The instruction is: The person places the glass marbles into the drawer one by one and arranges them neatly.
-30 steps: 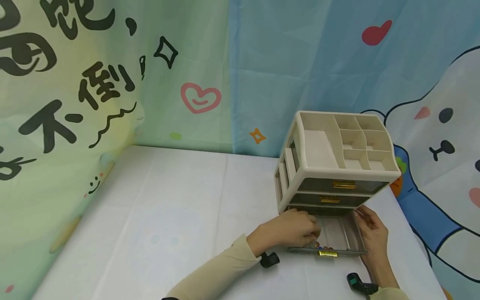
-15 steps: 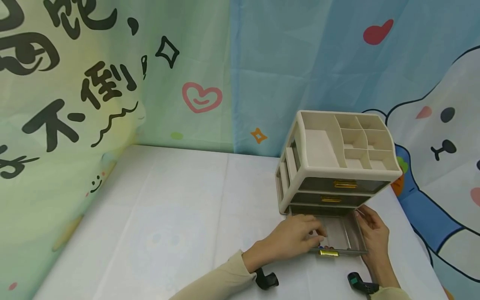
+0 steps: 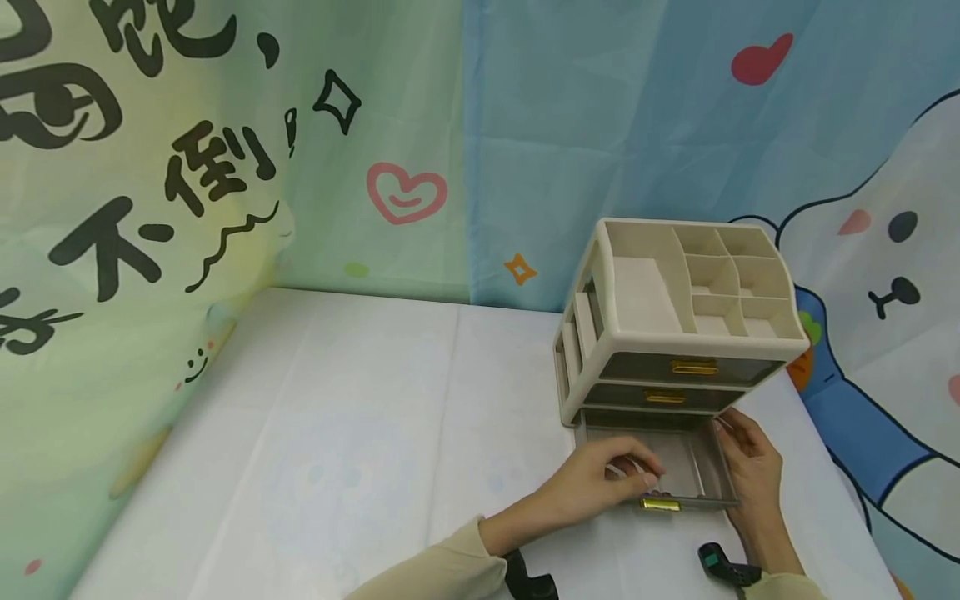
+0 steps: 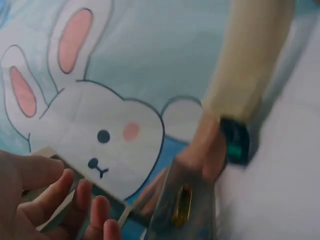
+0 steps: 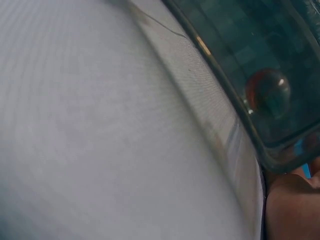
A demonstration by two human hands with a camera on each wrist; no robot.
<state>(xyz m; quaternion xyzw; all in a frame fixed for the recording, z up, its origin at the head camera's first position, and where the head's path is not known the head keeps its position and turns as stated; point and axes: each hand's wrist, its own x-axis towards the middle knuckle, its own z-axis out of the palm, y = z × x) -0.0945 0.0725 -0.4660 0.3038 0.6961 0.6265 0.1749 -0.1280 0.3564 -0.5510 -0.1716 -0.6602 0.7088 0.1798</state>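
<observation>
A clear drawer (image 3: 678, 457) is pulled out from the bottom of a cream drawer cabinet (image 3: 651, 333). My left hand (image 3: 603, 479) hovers over the drawer's front left part, near its gold handle (image 3: 660, 504). In the left wrist view its thumb and index fingertips come close together, the other fingers loosely bent, with nothing visible between them. My right hand (image 3: 753, 471) rests along the drawer's right side, fingers stretched toward the cabinet. Inside the drawer, the right wrist view shows a clear marble (image 5: 268, 93) with red in it. Part of the drawer floor is hidden by my left hand.
Two shut drawers with gold handles (image 3: 693, 367) sit above the pulled-out one. Open compartments (image 3: 712, 275) top the cabinet. White cloth (image 3: 360, 433) covers the table, and a printed curtain (image 3: 525, 125) hangs behind it.
My left hand has risen out of the drawer's left part and shifted right, toward the gold handle, its fingers opening a little. My right hand stays at the drawer's side.
</observation>
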